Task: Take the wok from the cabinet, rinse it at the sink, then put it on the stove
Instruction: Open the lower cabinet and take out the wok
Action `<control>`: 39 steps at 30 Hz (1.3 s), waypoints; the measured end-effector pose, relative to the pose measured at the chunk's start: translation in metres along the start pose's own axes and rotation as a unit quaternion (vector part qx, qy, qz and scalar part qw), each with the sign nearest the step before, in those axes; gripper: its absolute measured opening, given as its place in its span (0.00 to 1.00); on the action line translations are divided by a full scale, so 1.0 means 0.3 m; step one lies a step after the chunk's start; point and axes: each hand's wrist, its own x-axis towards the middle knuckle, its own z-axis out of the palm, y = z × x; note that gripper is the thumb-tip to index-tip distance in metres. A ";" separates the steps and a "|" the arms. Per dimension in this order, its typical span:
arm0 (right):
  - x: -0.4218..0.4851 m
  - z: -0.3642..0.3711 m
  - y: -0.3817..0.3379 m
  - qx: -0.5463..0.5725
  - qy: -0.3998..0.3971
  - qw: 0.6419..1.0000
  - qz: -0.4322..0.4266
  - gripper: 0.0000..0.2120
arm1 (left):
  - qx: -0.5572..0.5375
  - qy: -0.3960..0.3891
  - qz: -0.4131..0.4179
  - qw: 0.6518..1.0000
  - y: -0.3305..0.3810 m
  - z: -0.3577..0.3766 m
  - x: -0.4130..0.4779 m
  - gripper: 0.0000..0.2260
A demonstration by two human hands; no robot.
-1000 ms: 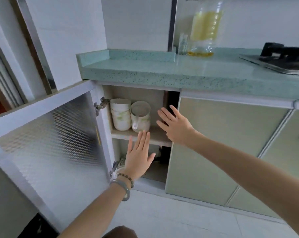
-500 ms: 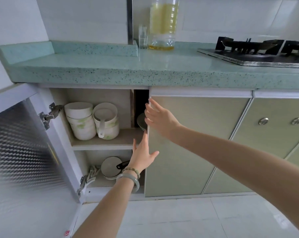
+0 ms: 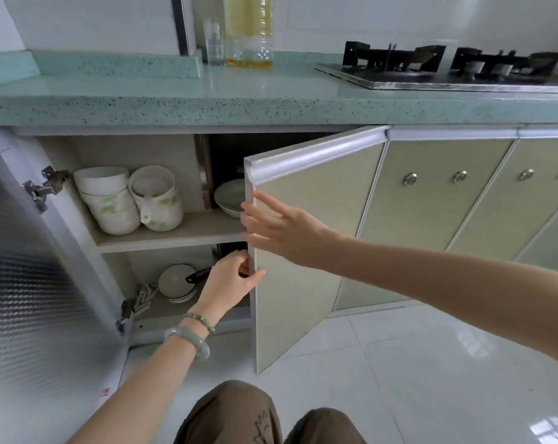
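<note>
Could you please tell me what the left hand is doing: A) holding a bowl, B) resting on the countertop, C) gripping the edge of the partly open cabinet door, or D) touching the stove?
C: the left hand wraps its thumb and fingers round the free edge of the cabinet door, below the right hand.

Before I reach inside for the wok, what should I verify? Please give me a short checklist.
1. Right door open wide enough: not ok, only partly open.
2. Left hand grips that door's edge: ok.
3. Right hand touches the edge higher up: ok.
4. Wok in sight: cannot tell; only a black handle shows.
5. Stove burners bare: ok.
</note>
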 end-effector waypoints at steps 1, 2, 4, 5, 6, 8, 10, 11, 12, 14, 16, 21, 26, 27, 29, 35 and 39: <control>-0.046 -0.009 -0.006 -0.001 0.008 1.000 0.001 0.24 | 0.017 -0.012 0.019 1.000 0.021 0.014 -0.028 0.07; -0.094 -0.016 -0.013 -0.002 0.012 1.000 0.001 0.24 | 0.030 -0.021 0.036 0.999 0.047 0.029 -0.054 0.08; -0.186 -0.036 -0.026 0.000 0.017 1.000 0.003 0.24 | 0.053 -0.036 0.065 0.996 0.093 0.056 -0.096 0.10; -0.235 -0.050 -0.030 0.002 0.012 1.000 0.005 0.23 | 0.056 -0.051 0.075 0.994 0.120 0.070 -0.113 0.10; -0.281 -0.065 -0.034 0.002 0.002 1.000 0.006 0.24 | 0.054 -0.073 0.083 0.992 0.150 0.080 -0.128 0.09; -0.374 -0.092 -0.031 -0.006 -0.017 1.000 0.003 0.25 | 0.039 -0.132 0.095 0.986 0.209 0.107 -0.151 0.10; -0.478 -0.114 -0.027 -0.006 -0.028 1.000 0.000 0.25 | 0.012 -0.173 0.113 0.978 0.270 0.153 -0.176 0.16; -0.532 -0.125 -0.025 0.000 -0.034 0.999 0.002 0.25 | 0.002 -0.182 0.125 0.975 0.300 0.184 -0.188 0.18; -0.588 -0.134 -0.021 0.007 -0.045 0.999 0.005 0.25 | -0.003 -0.187 0.135 0.973 0.332 0.220 -0.198 0.18; -0.701 -0.151 -0.014 0.017 -0.070 0.997 0.010 0.25 | -0.016 -0.192 0.153 0.969 0.397 0.298 -0.209 0.18; -0.809 -0.167 -0.015 0.018 -0.103 0.994 0.020 0.27 | -0.028 -0.193 0.171 0.966 0.458 0.373 -0.214 0.18; -0.990 -0.204 -0.017 0.029 -0.203 0.977 0.055 0.35 | -0.037 -0.185 0.200 0.961 0.607 0.527 -0.214 0.15; -1.090 -0.194 0.004 0.026 -0.246 0.965 0.081 0.37 | -0.028 -0.167 0.216 0.962 0.688 0.649 -0.191 0.15; -1.108 -0.187 0.007 0.021 -0.255 0.963 0.081 0.37 | -0.026 -0.158 0.219 0.962 0.706 0.668 -0.189 0.15; -1.143 -0.173 0.013 0.014 -0.270 0.959 0.087 0.36 | -0.027 -0.147 0.218 0.964 0.748 0.703 -0.182 0.14; -1.217 -0.127 0.013 0.018 -0.304 0.946 0.112 0.36 | -0.044 -0.138 0.183 0.972 0.822 0.789 -0.152 0.16; -1.215 -0.120 0.002 0.025 -0.295 0.947 0.121 0.32 | -0.037 -0.104 0.193 0.975 0.811 0.803 -0.170 0.15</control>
